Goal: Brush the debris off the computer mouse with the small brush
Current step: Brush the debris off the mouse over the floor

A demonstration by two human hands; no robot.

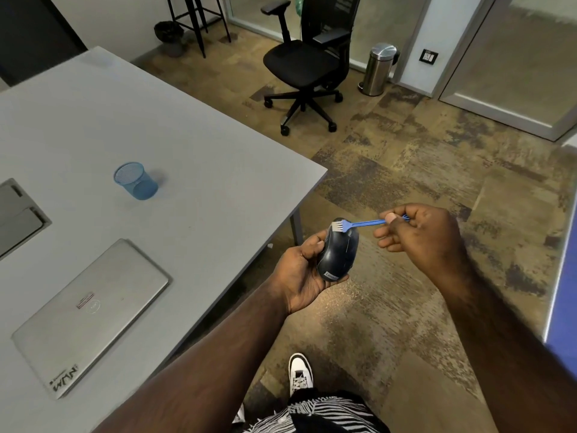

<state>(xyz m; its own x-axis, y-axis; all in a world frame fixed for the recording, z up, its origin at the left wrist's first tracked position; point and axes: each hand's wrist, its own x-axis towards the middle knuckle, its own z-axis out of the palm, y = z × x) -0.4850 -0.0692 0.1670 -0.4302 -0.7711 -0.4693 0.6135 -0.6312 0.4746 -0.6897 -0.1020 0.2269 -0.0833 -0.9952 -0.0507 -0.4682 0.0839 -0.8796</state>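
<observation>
Our left hand (301, 270) cups the mouse (337, 251) over patchy brown carpet (406, 170) — right hand (421, 235) pinching the blue brush (359, 224), grey table (187, 157) at nine o'clock.

Both bare forearms reach forward from the body, held out past the table corner over the floor. Left hand (299, 270) is palm up, fingers curled, cupping the computer mouse (337, 251) with the thumb pressed on its left side. Right hand (421, 235) sits slightly higher to the right, back of hand up, thumb and forefinger pinching the small brush (365, 224) handle, remaining fingers loosely curled below.
</observation>
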